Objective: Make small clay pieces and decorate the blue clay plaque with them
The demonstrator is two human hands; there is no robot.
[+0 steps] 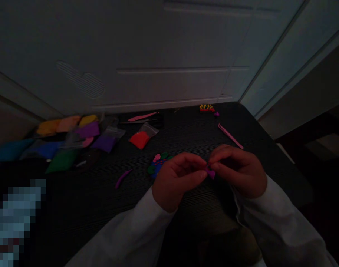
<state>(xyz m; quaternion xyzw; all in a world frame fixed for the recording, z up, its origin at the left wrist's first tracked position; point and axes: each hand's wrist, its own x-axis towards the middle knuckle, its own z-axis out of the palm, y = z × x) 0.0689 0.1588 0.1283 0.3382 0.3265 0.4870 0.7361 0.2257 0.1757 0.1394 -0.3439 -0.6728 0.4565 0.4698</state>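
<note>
Between the fingertips of both hands is a small piece of purple modelling clay (211,173). My left hand (180,178) pinches it from the left with thumb and forefinger. From the right, my right hand (239,168) grips it the same way, its fingertips close to the left ones. Partly hidden behind my left hand lies a blue clay piece (155,168) with green leaf shapes and a pink flower. A curved purple clay strip (123,178) rests on the dark table, left of my left hand.
Several bags of coloured clay, including a green one (61,161), lie at the left. A bag of red clay (140,139), scissors (141,121) and a pink tool (144,116) are behind. Pink tweezers (230,136) lie right, near a yellow-and-red clay piece (206,108).
</note>
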